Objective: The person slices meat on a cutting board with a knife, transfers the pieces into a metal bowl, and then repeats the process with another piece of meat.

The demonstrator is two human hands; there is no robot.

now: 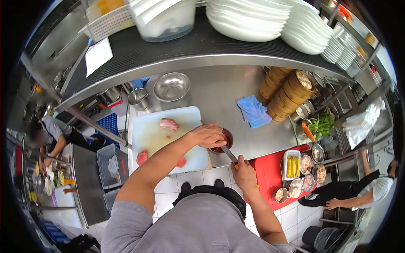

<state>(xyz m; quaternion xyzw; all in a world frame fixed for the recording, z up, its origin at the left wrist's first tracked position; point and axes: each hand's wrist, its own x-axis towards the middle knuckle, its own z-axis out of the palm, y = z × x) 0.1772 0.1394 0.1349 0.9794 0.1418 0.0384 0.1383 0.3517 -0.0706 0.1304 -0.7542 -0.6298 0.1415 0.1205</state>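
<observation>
My right hand is closed round the yellow handle of a knife. The broad blade points up and left, with its tip end at a metal bowl that holds something dark red. My left hand is bent over the bowl's left side, fingers together and curled down by the blade; what they grip is hidden. Beside that hand lies a white cutting board, wet and stained. On it are a piece of raw meat at the back and red pieces near the front edge.
A steel bowl, blue cloth and bamboo steamers stand behind. On the right, a red board carries several ingredient bowls. A shelf edge with stacked plates runs overhead. Co-workers are at left and right.
</observation>
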